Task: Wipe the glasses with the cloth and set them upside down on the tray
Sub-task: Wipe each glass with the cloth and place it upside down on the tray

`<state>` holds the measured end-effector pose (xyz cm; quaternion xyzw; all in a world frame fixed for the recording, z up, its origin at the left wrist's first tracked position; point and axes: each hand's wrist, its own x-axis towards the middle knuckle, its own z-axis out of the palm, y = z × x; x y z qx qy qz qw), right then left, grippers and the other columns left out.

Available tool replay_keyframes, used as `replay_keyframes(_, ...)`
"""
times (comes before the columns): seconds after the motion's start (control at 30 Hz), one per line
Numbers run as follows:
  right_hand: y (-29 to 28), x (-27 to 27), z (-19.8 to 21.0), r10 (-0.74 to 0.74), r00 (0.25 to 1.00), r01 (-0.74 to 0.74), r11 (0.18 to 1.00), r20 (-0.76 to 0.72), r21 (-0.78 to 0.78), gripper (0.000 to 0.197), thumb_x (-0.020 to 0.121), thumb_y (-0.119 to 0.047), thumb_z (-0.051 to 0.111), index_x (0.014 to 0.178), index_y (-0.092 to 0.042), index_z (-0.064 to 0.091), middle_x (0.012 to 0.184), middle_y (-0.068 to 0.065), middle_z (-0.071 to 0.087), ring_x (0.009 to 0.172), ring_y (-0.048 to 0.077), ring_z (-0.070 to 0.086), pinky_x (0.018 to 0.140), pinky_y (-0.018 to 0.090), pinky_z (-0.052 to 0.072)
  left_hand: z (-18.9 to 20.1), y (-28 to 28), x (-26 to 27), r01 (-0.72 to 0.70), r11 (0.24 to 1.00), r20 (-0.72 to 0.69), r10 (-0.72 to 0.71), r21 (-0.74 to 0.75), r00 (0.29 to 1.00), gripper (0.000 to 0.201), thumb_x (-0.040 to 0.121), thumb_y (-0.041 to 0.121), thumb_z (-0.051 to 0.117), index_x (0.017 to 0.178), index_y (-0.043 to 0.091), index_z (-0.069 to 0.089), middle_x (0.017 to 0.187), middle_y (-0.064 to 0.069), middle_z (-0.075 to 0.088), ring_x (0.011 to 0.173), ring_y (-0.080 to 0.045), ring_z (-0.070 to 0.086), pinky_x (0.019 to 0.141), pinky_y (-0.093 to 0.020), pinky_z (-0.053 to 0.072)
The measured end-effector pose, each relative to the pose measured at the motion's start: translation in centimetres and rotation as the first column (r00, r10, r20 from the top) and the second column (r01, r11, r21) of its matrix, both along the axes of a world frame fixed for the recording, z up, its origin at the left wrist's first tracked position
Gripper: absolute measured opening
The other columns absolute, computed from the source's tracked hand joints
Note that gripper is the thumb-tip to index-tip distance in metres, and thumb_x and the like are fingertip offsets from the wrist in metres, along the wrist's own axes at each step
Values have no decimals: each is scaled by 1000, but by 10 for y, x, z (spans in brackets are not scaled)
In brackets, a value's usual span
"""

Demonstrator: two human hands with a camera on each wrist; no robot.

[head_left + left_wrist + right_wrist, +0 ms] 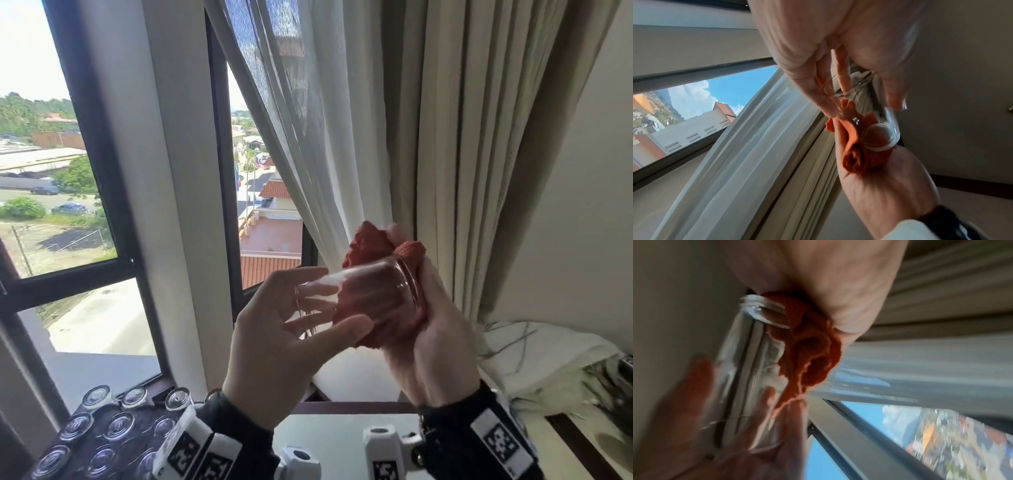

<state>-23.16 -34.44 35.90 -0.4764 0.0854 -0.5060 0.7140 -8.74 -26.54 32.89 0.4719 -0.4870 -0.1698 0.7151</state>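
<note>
A clear glass (376,291) is held sideways at chest height in front of the window. My left hand (318,308) grips its open mouth end with thumb and fingers curled round the rim. My right hand (438,342) holds a bunched red cloth (370,240) wrapped round the thick base end. The left wrist view shows the glass (884,134) base pressed into the cloth (855,159). In the blurred right wrist view the cloth (809,353) lies along the glass (748,369) wall. A dark tray (135,442) at the bottom left carries several glasses standing upside down.
A glass-topped table (325,442) lies below my hands, the tray on its left part. A sheer white curtain (325,154) and a beige drape (462,137) hang right behind the glass. White bedding (548,359) is piled at the right.
</note>
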Motion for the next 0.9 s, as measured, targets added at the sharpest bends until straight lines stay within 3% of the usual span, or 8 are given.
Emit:
replay_keyframes(0.17,3,14,-16,-92,993,90,995,73,30,51,99,-28,44,147,-44,41,135,-4,65,124,19,63,104,43,48,-1,-12,-6,-76,981,-61,88,178,994,67,61,51,93,114,25,63,103,9,78,91,-7,77,76,-26,61)
replay_keyframes(0.27,-1,13,-18,-247,968,239,959,-41,-152,51,95,-24,52,143,-32,39,118,3,73,107,23,70,85,42,55,2,-12,-12,74,939,-90,-46,335,995,62,67,56,86,115,24,63,96,17,77,88,0,73,80,-21,54)
replay_keyframes(0.37,-3,6,-13,-380,918,322,878,-108,-355,30,94,-24,55,122,-34,56,105,7,73,87,36,68,71,45,57,11,-12,-11,232,899,-160,-183,373,970,54,75,51,78,117,19,69,96,7,81,87,-3,74,77,-14,54)
replay_keyframes(0.5,-4,-3,-15,-625,770,439,667,-130,-602,28,95,-14,63,119,-29,64,106,0,70,89,21,73,76,43,63,15,-15,-1,367,849,-318,-253,380,914,57,81,51,75,121,11,72,106,-10,80,105,-29,74,98,-36,55)
replay_keyframes(0.67,5,-8,-21,-769,638,530,478,-42,-701,38,88,-17,74,120,-35,63,104,-13,66,88,14,68,72,34,60,29,-22,1,456,876,-675,-241,158,697,71,87,47,76,139,0,61,110,-20,77,90,-21,72,75,-24,60)
replay_keyframes(0.77,12,-4,-23,-795,602,556,348,77,-755,41,84,-16,82,112,-36,61,107,-18,66,95,15,68,75,33,59,38,-22,-1,484,875,-754,-314,6,577,68,86,47,75,135,3,62,98,-14,73,87,-23,67,77,-26,59)
replay_keyframes(0.83,13,1,-19,-826,540,542,192,164,-818,34,83,-16,81,111,-29,66,115,-25,62,103,15,63,75,42,56,41,-22,-6,493,870,-694,-361,-11,623,75,89,49,73,135,-8,58,100,-16,68,94,-27,62,82,-28,59)
replay_keyframes(0.9,11,4,-12,-850,472,507,45,233,-861,24,85,-14,79,107,-22,72,113,-24,65,111,-4,52,76,46,51,45,-21,-13,458,889,-588,-369,2,720,74,89,47,71,136,-10,58,103,-19,70,98,-29,65,85,-28,60)
